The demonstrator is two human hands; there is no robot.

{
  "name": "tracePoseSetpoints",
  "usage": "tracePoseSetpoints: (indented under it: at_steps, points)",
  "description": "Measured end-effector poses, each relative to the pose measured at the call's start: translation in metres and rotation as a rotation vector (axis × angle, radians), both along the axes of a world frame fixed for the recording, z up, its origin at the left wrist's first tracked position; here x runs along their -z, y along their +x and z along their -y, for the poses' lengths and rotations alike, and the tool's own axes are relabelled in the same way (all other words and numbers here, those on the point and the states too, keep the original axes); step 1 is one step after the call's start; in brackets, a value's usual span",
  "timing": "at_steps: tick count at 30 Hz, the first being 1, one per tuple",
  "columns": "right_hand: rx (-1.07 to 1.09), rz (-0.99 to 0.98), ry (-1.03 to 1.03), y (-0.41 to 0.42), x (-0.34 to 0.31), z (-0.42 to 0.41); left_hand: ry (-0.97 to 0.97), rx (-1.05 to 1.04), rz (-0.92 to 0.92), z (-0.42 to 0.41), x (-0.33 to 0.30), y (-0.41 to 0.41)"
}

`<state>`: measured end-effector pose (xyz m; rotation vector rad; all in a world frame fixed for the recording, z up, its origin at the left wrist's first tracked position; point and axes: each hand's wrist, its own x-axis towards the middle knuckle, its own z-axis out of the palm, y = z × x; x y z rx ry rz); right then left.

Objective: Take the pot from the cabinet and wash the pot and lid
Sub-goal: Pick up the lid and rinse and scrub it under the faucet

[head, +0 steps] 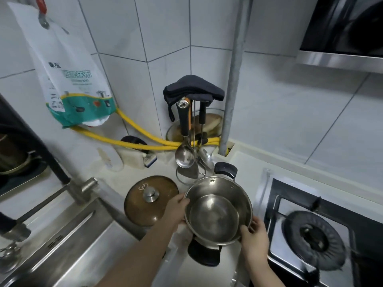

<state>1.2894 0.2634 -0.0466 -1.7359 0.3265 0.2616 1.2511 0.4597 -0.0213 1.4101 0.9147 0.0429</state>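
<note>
A stainless steel pot [217,210] with two black handles sits on the pale counter between the sink and the stove, open side up and empty. My left hand [176,210] grips its left rim, thumb over the edge. My right hand [253,235] holds the rim at the near right, fingers curled around it. The brownish glass lid [149,200] with a metal knob lies flat on the counter just left of the pot, partly behind my left hand.
A steel sink [68,251] with a faucet [80,189] lies at the left. A gas stove [317,233] is on the right. Behind the pot stands a utensil rack [188,141] with a ladle and dark cloth. A sponge [134,157] rests by the wall.
</note>
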Motion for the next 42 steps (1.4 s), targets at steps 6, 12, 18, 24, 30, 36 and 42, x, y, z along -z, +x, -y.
tracePoseSetpoints:
  at_steps: [6, 12, 18, 24, 30, 36, 42]
  points:
    - [0.016, -0.006, -0.009, 0.007, 0.007, -0.004, -0.041, 0.005, -0.023, -0.006, 0.008, 0.011]
    - [0.003, -0.009, -0.029, 0.009, 0.007, -0.008, -0.082, 0.018, -0.010, -0.008, 0.014, 0.016]
    - [-0.192, 0.031, -0.196, 0.016, 0.010, -0.012, -0.098, 0.073, -0.030, -0.015, 0.016, 0.008]
    - [-0.414, 0.253, -0.646, 0.005, -0.010, -0.021, -0.084, 0.087, -0.036, -0.031, 0.021, -0.011]
    - [-0.659, 0.512, -0.643, -0.017, -0.028, -0.067, -0.092, -0.050, -0.036, -0.060, 0.025, -0.047]
    - [-1.012, 0.573, -0.485, -0.051, -0.039, -0.127, -0.083, -0.199, -0.026, -0.093, 0.029, -0.111]
    - [-1.174, 0.584, -0.591, -0.063, -0.025, -0.188, -0.123, -0.418, -0.012, -0.114, 0.047, -0.157]
